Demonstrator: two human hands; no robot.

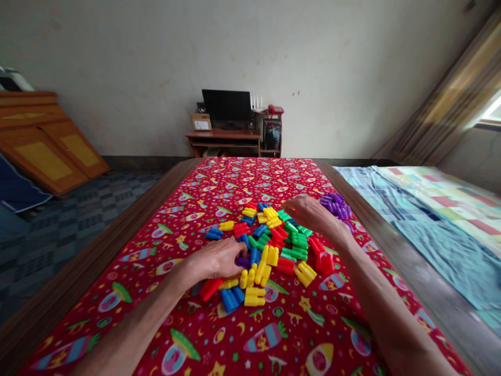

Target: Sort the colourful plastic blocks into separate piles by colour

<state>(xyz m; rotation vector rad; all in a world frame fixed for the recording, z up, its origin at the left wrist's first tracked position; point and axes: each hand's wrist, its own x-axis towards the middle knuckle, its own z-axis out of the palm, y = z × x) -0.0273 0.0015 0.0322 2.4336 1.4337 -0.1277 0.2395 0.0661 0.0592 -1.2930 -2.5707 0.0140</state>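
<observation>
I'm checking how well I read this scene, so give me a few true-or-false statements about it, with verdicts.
1. The right hand is beside a cluster of purple blocks. True.
2. The left hand is lifting a green block clear of the cloth. False: it reaches down into the heap, next to a purple block.
3. The blocks are sorted into single-colour rows. False: the colours lie mixed in a loose heap of plastic blocks on a red rocket-print cloth.
4. A black monitor stands on a wooden desk by the far wall. True.
</observation>
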